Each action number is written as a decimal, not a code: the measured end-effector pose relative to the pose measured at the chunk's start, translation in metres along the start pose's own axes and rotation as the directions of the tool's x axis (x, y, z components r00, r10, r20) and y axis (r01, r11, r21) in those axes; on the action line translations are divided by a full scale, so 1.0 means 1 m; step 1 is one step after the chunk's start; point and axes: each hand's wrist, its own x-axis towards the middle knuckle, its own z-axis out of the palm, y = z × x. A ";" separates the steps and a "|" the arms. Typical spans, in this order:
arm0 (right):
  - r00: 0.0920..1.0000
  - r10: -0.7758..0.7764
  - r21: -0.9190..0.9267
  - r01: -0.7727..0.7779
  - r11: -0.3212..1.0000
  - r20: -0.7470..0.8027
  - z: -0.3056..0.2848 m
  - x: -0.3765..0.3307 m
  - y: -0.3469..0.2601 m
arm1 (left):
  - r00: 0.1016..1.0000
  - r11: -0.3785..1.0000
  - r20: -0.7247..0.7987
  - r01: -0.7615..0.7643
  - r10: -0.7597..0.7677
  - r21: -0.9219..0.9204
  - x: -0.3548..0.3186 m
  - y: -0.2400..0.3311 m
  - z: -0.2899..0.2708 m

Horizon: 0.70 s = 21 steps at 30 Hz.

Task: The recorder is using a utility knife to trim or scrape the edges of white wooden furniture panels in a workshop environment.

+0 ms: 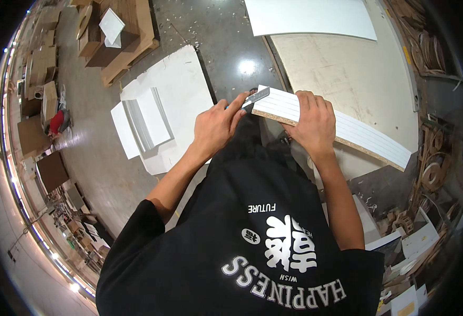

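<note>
My left hand is closed around a utility knife with a flat grey metal front and a bit of blue and black at the grip. Its grey end lies at the near left end of a bundle of narrow white boards. Thin lines run lengthwise along the bundle, and brown particleboard shows along its lower side. My right hand grips the bundle from above, fingers over the white face and thumb at the lower side. The boards slant away to the right, in front of my body.
A large pale panel stands at the right, with a white sheet on it. To the left, grey-white strips rest on a white board. Brown boxes on a pallet are beyond. A person in red crouches far left. Offcuts pile up lower right.
</note>
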 end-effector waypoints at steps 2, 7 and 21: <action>1.000 -0.002 0.011 0.002 1.000 -0.007 0.001 0.001 0.000 | 0.999 0.999 -0.040 -0.030 0.029 -0.025 0.008 0.000 0.000; 1.000 -0.006 0.016 0.006 1.000 0.005 -0.001 0.003 -0.002 | 0.993 0.994 -0.067 0.091 -0.095 -0.054 0.057 -0.030 0.018; 0.996 -0.033 -0.037 0.029 0.999 -0.088 0.003 0.006 -0.007 | 0.876 0.764 -0.208 -0.482 0.436 -0.429 0.078 -0.053 0.021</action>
